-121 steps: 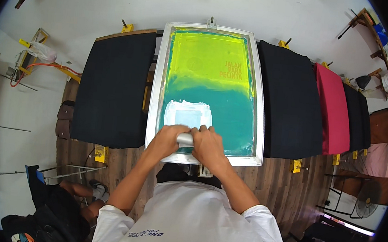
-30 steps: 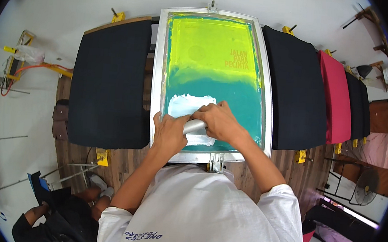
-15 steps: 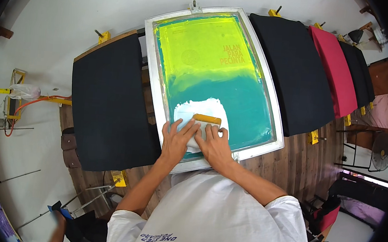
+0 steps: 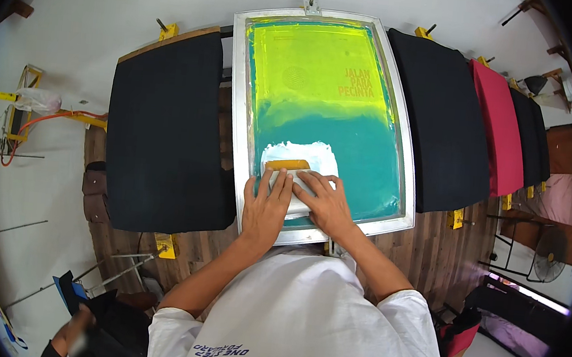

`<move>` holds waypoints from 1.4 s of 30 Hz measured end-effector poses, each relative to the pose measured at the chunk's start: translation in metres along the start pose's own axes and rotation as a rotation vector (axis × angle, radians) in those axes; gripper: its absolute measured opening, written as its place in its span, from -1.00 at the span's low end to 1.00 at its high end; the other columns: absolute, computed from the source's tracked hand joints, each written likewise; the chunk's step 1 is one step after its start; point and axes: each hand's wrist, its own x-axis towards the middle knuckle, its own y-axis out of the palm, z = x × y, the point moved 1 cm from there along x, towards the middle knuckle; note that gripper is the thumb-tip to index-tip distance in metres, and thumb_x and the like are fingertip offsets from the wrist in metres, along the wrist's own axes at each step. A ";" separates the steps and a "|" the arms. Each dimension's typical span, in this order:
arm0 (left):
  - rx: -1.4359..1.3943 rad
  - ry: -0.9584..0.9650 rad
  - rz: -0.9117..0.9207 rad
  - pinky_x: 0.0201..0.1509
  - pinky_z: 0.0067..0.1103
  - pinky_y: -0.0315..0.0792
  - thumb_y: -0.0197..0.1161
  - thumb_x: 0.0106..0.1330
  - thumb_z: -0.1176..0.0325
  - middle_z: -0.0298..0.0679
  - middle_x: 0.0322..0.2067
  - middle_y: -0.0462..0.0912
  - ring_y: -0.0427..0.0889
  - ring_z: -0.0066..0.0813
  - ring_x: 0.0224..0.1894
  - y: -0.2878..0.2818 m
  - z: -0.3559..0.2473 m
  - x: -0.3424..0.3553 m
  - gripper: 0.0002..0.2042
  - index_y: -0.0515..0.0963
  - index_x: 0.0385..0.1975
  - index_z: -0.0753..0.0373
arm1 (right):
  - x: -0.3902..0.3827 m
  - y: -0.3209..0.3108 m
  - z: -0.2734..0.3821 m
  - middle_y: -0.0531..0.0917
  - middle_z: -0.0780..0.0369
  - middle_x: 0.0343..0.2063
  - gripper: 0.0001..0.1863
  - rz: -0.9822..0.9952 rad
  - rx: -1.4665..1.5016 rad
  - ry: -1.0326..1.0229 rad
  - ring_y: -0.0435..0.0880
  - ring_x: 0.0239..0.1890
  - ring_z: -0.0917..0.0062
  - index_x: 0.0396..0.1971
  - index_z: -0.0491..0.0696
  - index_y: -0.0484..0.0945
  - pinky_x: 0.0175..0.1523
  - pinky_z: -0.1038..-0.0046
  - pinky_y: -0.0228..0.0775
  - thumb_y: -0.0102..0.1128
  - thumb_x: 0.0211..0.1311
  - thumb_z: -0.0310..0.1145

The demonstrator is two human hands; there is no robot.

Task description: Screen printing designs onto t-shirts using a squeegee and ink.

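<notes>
In front of me lies a silkscreen printing frame (image 4: 406, 168) with a pale metal rim. Its mesh is bright yellow-green at the far part and teal nearer me, with a patch of white ink (image 4: 329, 156) at the near end. A squeegee with a yellow-brown edge (image 4: 288, 164) rests in this ink. My left hand (image 4: 268, 207) and my right hand (image 4: 325, 201) press on the squeegee side by side, fingers pointing away from me over its body. Their undersides and much of the squeegee are hidden.
Black padded boards flank the frame at left (image 4: 167, 134) and right (image 4: 437, 124), with a red board (image 4: 494, 129) farther right. Yellow brackets (image 4: 166, 245) hold the row. Another person's arm (image 4: 72, 330) shows at lower left. A fan (image 4: 550, 255) stands at right.
The squeegee has shifted left within the white ink. My right hand's fingers have gone from curled to flatter over its right part. The whole view has turned slightly.
</notes>
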 end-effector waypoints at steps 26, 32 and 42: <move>0.062 0.089 0.128 0.46 -0.15 0.06 0.20 0.23 0.43 -0.14 0.16 0.54 0.42 -0.17 0.26 -0.005 -0.050 0.009 -0.51 0.46 0.21 0.33 | -0.049 0.007 -0.013 0.42 0.20 0.24 -0.22 -0.082 0.305 0.173 0.39 0.31 0.30 0.14 0.00 0.48 0.26 0.12 0.11 0.29 -0.29 -0.71; -0.032 0.080 0.218 0.45 -0.13 0.05 0.16 0.25 0.48 -0.15 0.27 0.42 0.38 -0.16 0.29 0.005 -0.042 -0.013 -0.43 0.31 0.32 0.32 | -0.051 0.013 -0.005 0.45 0.21 0.21 -0.28 -0.004 0.225 0.178 0.39 0.30 0.29 0.09 0.02 0.51 0.25 0.08 0.12 0.29 -0.26 -0.69; -0.411 -0.067 0.072 0.35 -0.16 0.14 0.09 0.08 0.74 -0.06 0.20 0.51 0.44 -0.13 0.28 -0.011 -0.023 0.003 -0.40 0.42 0.24 0.35 | -0.007 -0.033 -0.011 0.55 0.18 0.04 -0.46 0.109 0.050 0.059 0.50 0.12 0.29 0.07 0.08 0.54 0.18 0.07 0.20 0.16 0.00 -0.60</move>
